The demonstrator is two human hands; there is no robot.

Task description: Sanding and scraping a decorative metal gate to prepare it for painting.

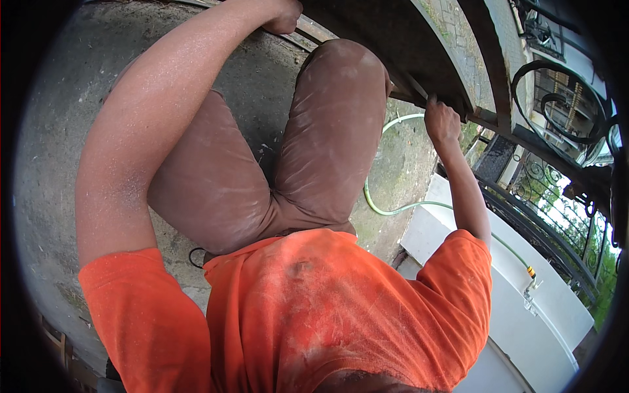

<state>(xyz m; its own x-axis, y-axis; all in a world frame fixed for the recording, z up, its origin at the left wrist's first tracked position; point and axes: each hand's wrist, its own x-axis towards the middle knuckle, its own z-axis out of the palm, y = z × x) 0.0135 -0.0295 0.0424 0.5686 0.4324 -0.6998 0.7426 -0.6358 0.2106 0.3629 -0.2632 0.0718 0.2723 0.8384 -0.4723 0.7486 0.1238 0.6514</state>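
My left hand (284,17) is at the top edge of the picture with its fingers curled, beside the narrow metal rail (317,32) of a dark metal gate panel (373,29). Whether it holds anything is hidden. Past my right knee, my right hand (443,123) is closed at the panel's lower corner. A thin, flat strip (415,86) runs up to its thumb; I cannot tell if this strip is a loose piece or part of the gate. Both forearms look dusty.
My bent legs (339,113) in brown trousers lie between the hands. A pale green hose (388,212) loops over the concrete floor (59,162) to a tap (530,285) by a white slab (530,314). Black wrought-iron scrollwork (516,88) stands at the right.
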